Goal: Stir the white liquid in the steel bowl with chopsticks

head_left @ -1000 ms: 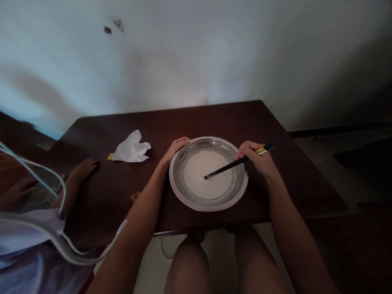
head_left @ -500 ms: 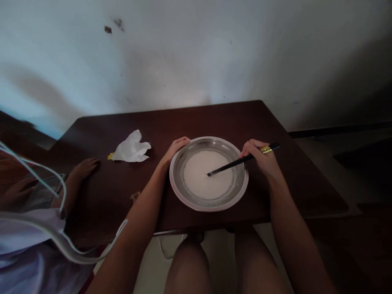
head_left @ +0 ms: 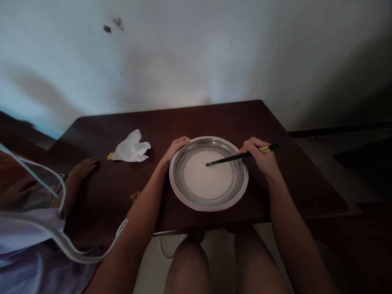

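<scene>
A round metal basin (head_left: 209,206) stands near the front edge of the table, with a milky white liquid (head_left: 208,179) in it. My left hand (head_left: 177,147) grips the basin's far left rim; its fingertips lie on the edge and the thumb is hidden. My right hand (head_left: 257,153) is closed around a pair of black chopsticks (head_left: 228,158) with gold bands near the top. They slant down to the left over the right rim, and their tips are at the white liquid.
A crumpled white plastic bag (head_left: 131,148) lies on the dark table (head_left: 214,114), left of the basin. A small brownish scrap (head_left: 134,197) is by my left forearm. Another person's hand (head_left: 85,167) rests at the table's left side. White cables (head_left: 61,239) hang in front at the left.
The chopstick tips have moved toward the far side of the basin, and the chopsticks lie flatter. My right hand has shifted slightly. My left hand and the basin stay in place.
</scene>
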`<control>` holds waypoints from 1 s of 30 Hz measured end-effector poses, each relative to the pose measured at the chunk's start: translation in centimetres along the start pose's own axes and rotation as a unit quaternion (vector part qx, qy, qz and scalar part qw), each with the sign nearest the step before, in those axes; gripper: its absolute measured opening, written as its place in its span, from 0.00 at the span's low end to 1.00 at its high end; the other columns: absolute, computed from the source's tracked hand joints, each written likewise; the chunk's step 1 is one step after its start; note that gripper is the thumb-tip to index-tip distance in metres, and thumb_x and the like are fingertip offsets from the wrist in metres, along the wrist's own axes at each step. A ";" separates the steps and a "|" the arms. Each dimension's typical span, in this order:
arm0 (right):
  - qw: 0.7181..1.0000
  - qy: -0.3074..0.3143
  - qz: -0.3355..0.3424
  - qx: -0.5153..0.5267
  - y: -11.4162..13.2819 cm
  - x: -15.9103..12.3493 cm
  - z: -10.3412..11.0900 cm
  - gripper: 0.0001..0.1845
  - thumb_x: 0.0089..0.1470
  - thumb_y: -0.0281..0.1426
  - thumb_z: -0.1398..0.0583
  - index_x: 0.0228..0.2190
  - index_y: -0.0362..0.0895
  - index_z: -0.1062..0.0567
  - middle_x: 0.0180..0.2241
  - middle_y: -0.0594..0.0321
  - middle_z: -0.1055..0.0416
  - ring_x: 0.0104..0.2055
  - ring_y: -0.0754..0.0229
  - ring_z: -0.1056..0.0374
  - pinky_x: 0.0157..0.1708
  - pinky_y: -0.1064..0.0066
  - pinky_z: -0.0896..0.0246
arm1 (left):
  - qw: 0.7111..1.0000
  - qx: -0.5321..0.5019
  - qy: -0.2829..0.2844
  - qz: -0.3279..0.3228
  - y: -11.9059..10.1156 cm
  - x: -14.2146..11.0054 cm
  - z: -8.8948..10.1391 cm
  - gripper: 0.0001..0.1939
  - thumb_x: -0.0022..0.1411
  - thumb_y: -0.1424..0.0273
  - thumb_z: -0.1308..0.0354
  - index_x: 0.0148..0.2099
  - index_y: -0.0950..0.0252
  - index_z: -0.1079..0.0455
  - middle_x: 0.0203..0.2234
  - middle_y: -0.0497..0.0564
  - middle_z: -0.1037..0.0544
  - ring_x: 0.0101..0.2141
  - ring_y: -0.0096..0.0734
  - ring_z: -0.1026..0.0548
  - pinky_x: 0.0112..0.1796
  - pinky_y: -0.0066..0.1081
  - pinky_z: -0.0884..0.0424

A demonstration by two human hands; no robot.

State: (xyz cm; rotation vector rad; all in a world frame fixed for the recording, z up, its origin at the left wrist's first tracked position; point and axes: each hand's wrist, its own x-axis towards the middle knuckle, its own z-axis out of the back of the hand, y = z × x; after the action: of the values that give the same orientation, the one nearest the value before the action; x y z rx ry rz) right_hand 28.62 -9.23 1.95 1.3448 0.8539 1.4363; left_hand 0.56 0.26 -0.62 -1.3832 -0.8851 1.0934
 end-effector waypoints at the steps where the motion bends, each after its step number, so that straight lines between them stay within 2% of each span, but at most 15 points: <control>1: 1.000 0.005 -0.003 0.008 0.0 0.0 0.0 0.17 0.55 0.36 0.41 0.17 0.46 0.29 0.20 0.66 0.27 0.26 0.63 0.31 0.31 0.69 0.37 | 1.000 0.000 0.001 0.000 0.0 0.0 0.0 0.13 0.48 0.60 0.40 0.28 0.66 0.33 0.19 0.45 0.32 0.22 0.23 0.36 0.25 0.25 0.40; 4: 0.999 0.045 -0.006 0.017 0.0 0.0 0.0 0.16 0.55 0.35 0.41 0.18 0.46 0.29 0.21 0.66 0.26 0.27 0.63 0.30 0.33 0.68 0.36 | 1.000 -0.005 -0.001 0.003 0.0 0.0 0.0 0.13 0.47 0.61 0.39 0.28 0.66 0.32 0.19 0.45 0.31 0.22 0.23 0.36 0.25 0.25 0.41; 9: 1.000 0.001 0.003 0.018 -0.1 0.0 0.0 0.17 0.56 0.34 0.42 0.17 0.46 0.29 0.20 0.67 0.28 0.26 0.64 0.32 0.32 0.70 0.38 | 1.000 -0.019 -0.005 0.005 0.1 0.0 -0.1 0.12 0.47 0.62 0.39 0.27 0.67 0.32 0.19 0.44 0.32 0.21 0.22 0.37 0.24 0.24 0.42; 13: 0.999 0.050 -0.006 0.017 -0.2 0.0 0.0 0.15 0.55 0.35 0.41 0.18 0.46 0.28 0.22 0.66 0.26 0.28 0.63 0.30 0.33 0.69 0.37 | 1.000 -0.026 -0.004 0.004 0.2 0.0 0.0 0.13 0.46 0.61 0.38 0.27 0.67 0.32 0.19 0.44 0.32 0.21 0.22 0.36 0.24 0.24 0.41; 17: 1.000 -0.001 0.007 0.013 -0.3 0.1 0.1 0.16 0.56 0.35 0.41 0.18 0.46 0.29 0.20 0.67 0.27 0.26 0.64 0.31 0.32 0.70 0.38 | 1.000 -0.029 0.001 0.003 0.3 0.1 0.1 0.13 0.47 0.61 0.38 0.28 0.67 0.31 0.19 0.44 0.31 0.22 0.22 0.36 0.25 0.23 0.40; 21: 0.999 0.050 -0.005 0.018 -0.3 0.0 0.0 0.15 0.55 0.34 0.40 0.18 0.46 0.29 0.21 0.66 0.26 0.27 0.63 0.30 0.32 0.69 0.37 | 1.000 -0.029 -0.002 0.006 0.2 0.1 0.0 0.14 0.46 0.61 0.38 0.28 0.67 0.31 0.19 0.44 0.31 0.21 0.21 0.36 0.24 0.23 0.41; 26: 1.000 -0.006 0.006 0.019 -0.3 0.0 0.0 0.17 0.56 0.34 0.41 0.17 0.45 0.29 0.20 0.67 0.27 0.26 0.64 0.31 0.31 0.70 0.38 | 1.000 -0.022 -0.002 0.006 -0.2 -0.1 -0.2 0.14 0.45 0.61 0.38 0.27 0.67 0.32 0.18 0.44 0.32 0.21 0.21 0.37 0.24 0.23 0.42; 30: 0.999 0.043 0.003 0.010 -0.3 0.1 0.0 0.15 0.55 0.34 0.40 0.18 0.45 0.28 0.22 0.66 0.26 0.27 0.63 0.30 0.32 0.70 0.37 | 1.000 -0.015 -0.006 0.007 -0.1 -0.1 -0.1 0.13 0.47 0.62 0.39 0.28 0.67 0.32 0.19 0.44 0.32 0.21 0.21 0.36 0.24 0.24 0.41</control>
State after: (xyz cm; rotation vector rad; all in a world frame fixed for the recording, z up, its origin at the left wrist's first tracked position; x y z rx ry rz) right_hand 28.73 -9.07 1.66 1.3091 0.9224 1.5035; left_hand 0.67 0.16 -0.53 -1.4108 -0.9046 1.1042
